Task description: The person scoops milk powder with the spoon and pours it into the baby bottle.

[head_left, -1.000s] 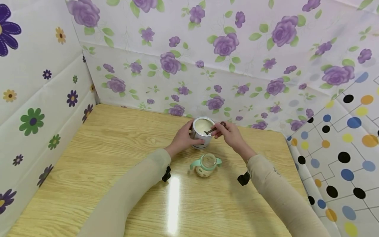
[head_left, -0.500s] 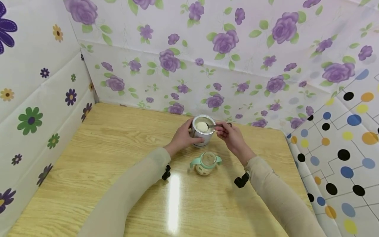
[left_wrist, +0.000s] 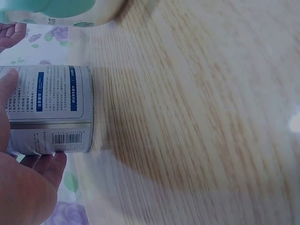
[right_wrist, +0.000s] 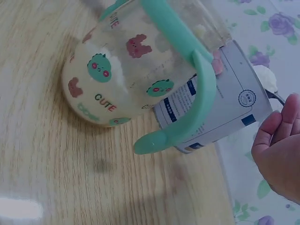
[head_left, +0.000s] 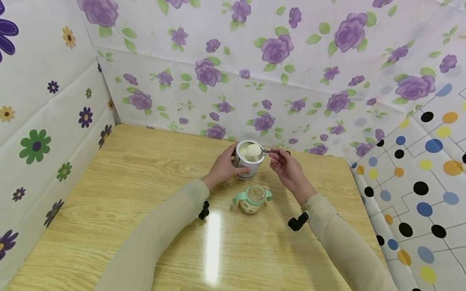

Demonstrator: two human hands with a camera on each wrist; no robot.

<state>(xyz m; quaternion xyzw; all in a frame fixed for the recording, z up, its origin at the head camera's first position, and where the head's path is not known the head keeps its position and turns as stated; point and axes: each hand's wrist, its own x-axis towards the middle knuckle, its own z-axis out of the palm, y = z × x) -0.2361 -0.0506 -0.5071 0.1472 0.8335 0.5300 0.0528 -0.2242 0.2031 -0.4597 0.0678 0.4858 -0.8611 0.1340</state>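
Note:
My left hand [head_left: 223, 166] grips a silver can [head_left: 256, 167] of pale powder, fingers round its far side and thumb across the front. Printed text and a barcode show on the can [left_wrist: 51, 103] in the left wrist view. Between thumb and fingertips, my right hand [head_left: 290, 173] pinches the dark handle of a spoon [head_left: 267, 151]. Its bowl bears a rounded heap of powder [head_left: 254, 150] over the can's mouth. Nearer to me stands a baby bottle [head_left: 250, 207] with mint-green handles and a clear neck; cartoon prints cover the bottle [right_wrist: 117, 65] in the right wrist view.
A wooden table [head_left: 153, 182] carries the can and bottle. Behind its far edge hangs a rose-patterned sheet [head_left: 204, 105]. Flowered sheeting [head_left: 54, 133] borders the left side, and dotted sheeting [head_left: 411, 202] the right.
The spoon has come up out of the powder with a heap on it, and my right hand has moved slightly right. My left hand keeps its grip on the can.

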